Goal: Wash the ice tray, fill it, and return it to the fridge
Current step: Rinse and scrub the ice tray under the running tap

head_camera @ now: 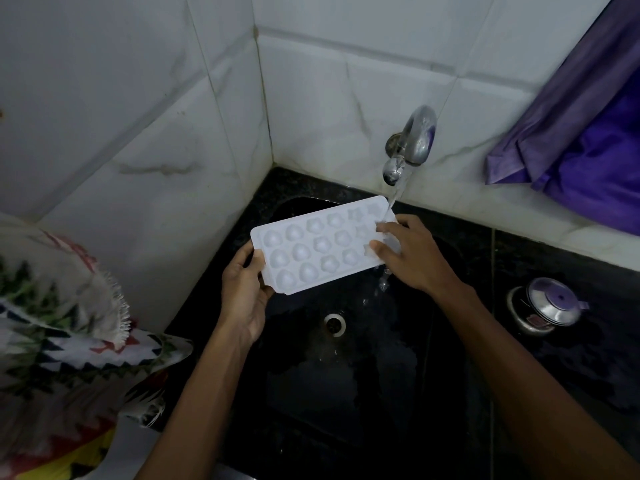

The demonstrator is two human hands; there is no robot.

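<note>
— White plastic, that ice tray; where does it sit?

— Above the black sink, held level-ish, its long side running from eight o'clock up to two o'clock. Its moulded cells face the camera.

— And the hands?

— The left hand clamps the tray's eight o'clock end, thumb on top, fingers underneath. The right hand grips the two o'clock end, fingers curled over the top face.

— Is water running?

— Yes. The metal tap juts from the tiled wall at twelve o'clock of the tray, and its stream lands on the corner by the right hand, then drips off toward the basin. The drain lies at six o'clock of the tray.

— Anything else around?

— A steel lidded pot on the dark counter at three o'clock, purple cloth hanging at two o'clock, a patterned fringed cloth at nine o'clock.
</note>
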